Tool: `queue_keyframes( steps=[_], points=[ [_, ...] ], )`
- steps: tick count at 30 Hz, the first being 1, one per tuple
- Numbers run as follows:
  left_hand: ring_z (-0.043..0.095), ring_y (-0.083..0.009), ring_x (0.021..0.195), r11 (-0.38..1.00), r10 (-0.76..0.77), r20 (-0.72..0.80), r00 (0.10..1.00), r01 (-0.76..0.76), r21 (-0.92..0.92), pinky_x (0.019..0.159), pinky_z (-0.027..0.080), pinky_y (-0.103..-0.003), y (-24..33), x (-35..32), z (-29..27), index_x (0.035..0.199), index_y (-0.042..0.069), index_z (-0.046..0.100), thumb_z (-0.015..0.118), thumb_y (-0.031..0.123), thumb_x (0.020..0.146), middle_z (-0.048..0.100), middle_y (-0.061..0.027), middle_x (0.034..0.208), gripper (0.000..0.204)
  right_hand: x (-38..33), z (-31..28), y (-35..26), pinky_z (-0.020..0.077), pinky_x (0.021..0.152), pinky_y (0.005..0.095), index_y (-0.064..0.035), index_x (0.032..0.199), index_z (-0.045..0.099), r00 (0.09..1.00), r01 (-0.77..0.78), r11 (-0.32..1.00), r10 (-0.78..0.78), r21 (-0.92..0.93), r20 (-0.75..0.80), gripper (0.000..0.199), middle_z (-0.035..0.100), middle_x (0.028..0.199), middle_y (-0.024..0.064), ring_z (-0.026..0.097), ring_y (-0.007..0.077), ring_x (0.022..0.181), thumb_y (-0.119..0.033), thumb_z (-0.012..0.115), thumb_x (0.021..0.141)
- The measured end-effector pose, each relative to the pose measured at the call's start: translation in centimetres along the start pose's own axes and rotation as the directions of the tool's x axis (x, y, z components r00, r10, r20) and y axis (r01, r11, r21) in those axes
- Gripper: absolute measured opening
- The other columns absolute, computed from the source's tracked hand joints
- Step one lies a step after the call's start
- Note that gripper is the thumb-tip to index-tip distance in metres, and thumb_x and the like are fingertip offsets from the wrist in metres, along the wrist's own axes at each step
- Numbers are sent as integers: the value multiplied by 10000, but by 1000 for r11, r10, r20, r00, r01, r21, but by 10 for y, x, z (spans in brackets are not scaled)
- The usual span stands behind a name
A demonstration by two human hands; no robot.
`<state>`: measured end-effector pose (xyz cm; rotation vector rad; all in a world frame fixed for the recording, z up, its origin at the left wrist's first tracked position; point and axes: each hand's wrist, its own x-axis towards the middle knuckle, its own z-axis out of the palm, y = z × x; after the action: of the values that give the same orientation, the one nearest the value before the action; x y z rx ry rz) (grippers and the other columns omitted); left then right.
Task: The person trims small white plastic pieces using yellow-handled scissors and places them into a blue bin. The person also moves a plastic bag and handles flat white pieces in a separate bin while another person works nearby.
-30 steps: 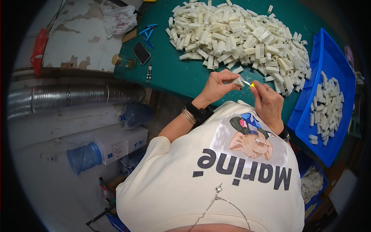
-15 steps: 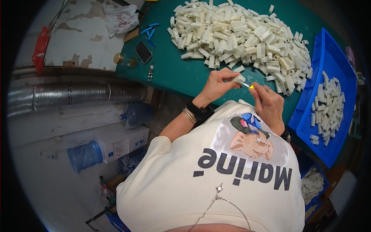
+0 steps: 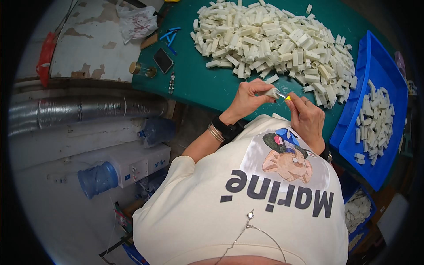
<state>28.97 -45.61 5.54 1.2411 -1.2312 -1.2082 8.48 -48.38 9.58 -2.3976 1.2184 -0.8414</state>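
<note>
My left hand [image 3: 249, 97] pinches a small white plastic block [image 3: 272, 93] just above the near edge of the green table [image 3: 198, 84]. My right hand [image 3: 305, 115] holds a thin tool with a yellow tip [image 3: 287, 98] against the end of that block. Both hands meet in front of my chest. A large heap of similar white blocks [image 3: 274, 39] lies on the table just beyond them. A blue tray [image 3: 375, 62] at the right holds more of these blocks.
A phone [image 3: 163, 60], a small jar [image 3: 141, 69], blue pliers [image 3: 170, 34] and a crumpled bag [image 3: 138, 22] sit at the table's left end. A silver duct [image 3: 84, 112] and water bottles [image 3: 98, 178] are on the floor at left. Another bin of blocks [image 3: 358, 207] stands lower right.
Both hands have stayed at the same spot, with only small shifts of the fingers around the block and the yellow-tipped tool.
</note>
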Motion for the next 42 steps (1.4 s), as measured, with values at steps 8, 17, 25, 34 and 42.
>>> queue_keyframes(
  steps=[8, 17, 25, 34, 42],
  points=[
    [602, -80, 772, 995, 28, -8, 1000, -28, 97, 695, 505, -219, 3, -1, -1, 1030, 13, 714, 732, -38, 727, 660, -51, 890, 307, -2, 5, 5, 431, 478, 392, -115, 998, 670, 1000, -18, 999, 19, -38, 19, 179, 572, 660, 79, 582, 288, 546, -259, 615, 907],
    [638, -119, 922, 984, -27, 5, 1000, 28, -178, 776, 550, -236, 2, 2, -3, 1056, -10, 690, 641, -99, 796, 664, -76, 1028, 279, 9, 4, 25, 441, 522, 378, -78, 919, 615, 903, -419, 867, 367, 268, 225, 244, 568, 592, 100, 566, 308, 548, -298, 523, 969],
    [626, -121, 958, 1000, 7, 20, 1000, -6, -31, 836, 521, -231, 0, 5, -7, 1118, -16, 660, 585, -137, 802, 656, -72, 1072, 346, 13, 4, 16, 363, 478, 379, -43, 775, 589, 945, -288, 905, 216, 315, 244, 334, 484, 546, 132, 457, 303, 481, -308, 528, 969],
    [624, -126, 976, 993, -27, 50, 998, 32, -113, 851, 529, -244, 3, 4, -3, 1109, -12, 665, 554, -156, 800, 653, -69, 1078, 358, 14, 9, 9, 349, 462, 400, -47, 722, 579, 957, -259, 929, 212, 263, 196, 381, 466, 519, 139, 443, 344, 473, -340, 535, 962],
    [624, -134, 987, 991, -19, 46, 999, 25, -133, 852, 540, -253, 3, 4, -2, 1108, -12, 666, 542, -160, 800, 651, -71, 1084, 363, 14, 12, 9, 352, 457, 419, -43, 711, 555, 969, -220, 948, 186, 230, 161, 381, 480, 531, 154, 470, 377, 497, -331, 538, 960]
  ],
)
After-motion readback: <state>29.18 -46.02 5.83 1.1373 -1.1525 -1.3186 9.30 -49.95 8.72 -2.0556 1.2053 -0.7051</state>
